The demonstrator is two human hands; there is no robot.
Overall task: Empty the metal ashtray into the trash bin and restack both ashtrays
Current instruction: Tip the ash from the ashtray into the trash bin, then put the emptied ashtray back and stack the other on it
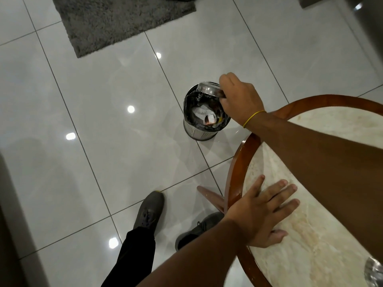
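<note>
Glossy pale floor tiles (107,121) all round, thin dark grout lines crossing on the slant, bright ceiling-light spots glaring off them. Shaggy grey rug (116,21) up top, lying flat, its corner cutting across a tile. Round table (234,162) at right: red-brown wood rim, creamy marble-look top, one wooden leg (209,198) splaying beneath.

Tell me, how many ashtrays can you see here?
2. The metal ashtray is tipped over the trash bin in the right hand. What looks like a glass ashtray sits on the table, cut off at the frame's corner.
</note>
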